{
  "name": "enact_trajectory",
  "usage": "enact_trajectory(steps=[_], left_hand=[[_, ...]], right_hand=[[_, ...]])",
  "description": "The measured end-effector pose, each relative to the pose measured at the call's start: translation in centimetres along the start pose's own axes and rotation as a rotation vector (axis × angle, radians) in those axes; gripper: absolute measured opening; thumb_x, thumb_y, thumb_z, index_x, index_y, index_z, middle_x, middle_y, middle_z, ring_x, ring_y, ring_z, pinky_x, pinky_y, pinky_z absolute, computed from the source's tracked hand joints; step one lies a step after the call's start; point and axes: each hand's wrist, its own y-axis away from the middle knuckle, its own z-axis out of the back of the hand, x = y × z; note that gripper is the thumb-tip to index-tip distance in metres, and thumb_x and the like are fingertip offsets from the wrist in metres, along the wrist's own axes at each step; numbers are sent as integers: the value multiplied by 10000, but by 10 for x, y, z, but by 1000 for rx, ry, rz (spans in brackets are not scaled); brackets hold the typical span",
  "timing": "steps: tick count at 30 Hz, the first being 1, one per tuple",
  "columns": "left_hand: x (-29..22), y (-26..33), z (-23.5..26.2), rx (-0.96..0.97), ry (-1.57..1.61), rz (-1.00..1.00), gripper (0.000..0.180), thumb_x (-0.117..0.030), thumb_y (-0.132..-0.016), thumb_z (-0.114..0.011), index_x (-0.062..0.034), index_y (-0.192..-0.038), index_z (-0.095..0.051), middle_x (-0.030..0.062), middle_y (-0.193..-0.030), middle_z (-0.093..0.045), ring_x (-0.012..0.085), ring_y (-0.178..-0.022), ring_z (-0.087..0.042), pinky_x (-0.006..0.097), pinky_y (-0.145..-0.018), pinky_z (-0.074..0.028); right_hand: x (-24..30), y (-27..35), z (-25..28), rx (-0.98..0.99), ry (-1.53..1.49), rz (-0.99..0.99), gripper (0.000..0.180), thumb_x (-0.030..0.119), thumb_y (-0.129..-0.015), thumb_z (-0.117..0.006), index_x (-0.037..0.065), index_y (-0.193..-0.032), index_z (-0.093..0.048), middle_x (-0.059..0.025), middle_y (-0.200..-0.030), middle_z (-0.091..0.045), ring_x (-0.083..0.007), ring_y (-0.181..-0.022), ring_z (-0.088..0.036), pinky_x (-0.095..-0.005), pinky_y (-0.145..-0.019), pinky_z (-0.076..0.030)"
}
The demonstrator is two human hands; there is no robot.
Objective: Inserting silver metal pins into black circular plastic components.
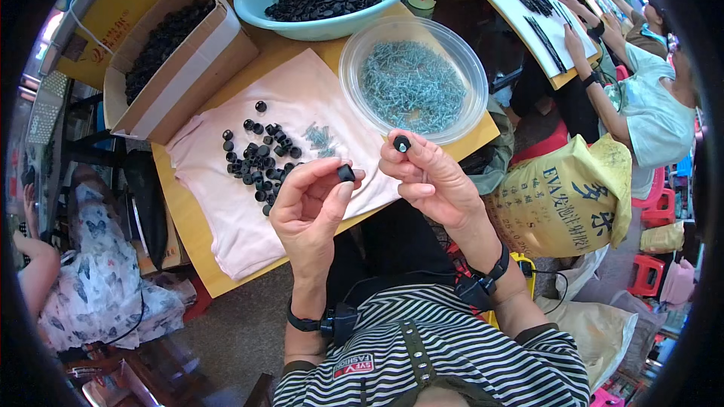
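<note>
Between the thumb and fingers of my left hand [311, 207] is a small round black plastic cap [346, 173]. My right hand [436, 179] pinches another black cap [401, 144], with a silvery screw end showing at its centre. Both hands are raised over the near side of a pale pink cloth [241, 237], close together but apart. Loose black caps [260, 172] lie scattered on the cloth beyond my left hand. Beside them is a small heap of screws [319, 138].
A clear round tub [484, 90] holds many screws. Behind it, a pale blue basin [332, 32] is heaped with black caps; a cardboard box [188, 68] at left holds more. A yellow sack [566, 203] stands at right. Other people sit on both sides, one handling black strips [544, 41].
</note>
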Motion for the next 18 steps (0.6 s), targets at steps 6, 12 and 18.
enact_trajectory(steps=[6, 12, 18], left_hand=[[0, -1, 4, -73, 113, 81, 247, 91, -806, -581, 49, -1048, -552, 135, -1014, -612, 217, -905, -644, 310, -825, -525], [-3, 0, 7, -110, 33, 68, 231, 37, -803, -606, 20, -1027, -552, 142, -996, -620, 202, -837, -641, 306, -769, -525], [-4, 4, 8, -135, 9, 95, 239, 47, -801, -599, 25, -1034, -551, 136, -975, -628, 176, -828, -633, 288, -783, -512]], right_hand=[[-1, -2, -10, -4, -21, -7, 312, 195, -887, -587, 8, -1131, -538, -11, -888, -557, -41, -739, -472, -141, -483, -392], [-18, -4, -27, -169, 578, 258, 225, 139, -870, -606, -6, -1042, -602, -49, -891, -625, -51, -705, -547, -167, -536, -458], [-27, -9, -24, -185, 594, 227, 230, 138, -867, -612, 1, -1051, -603, -47, -967, -621, -75, -785, -591, -192, -601, -498]])
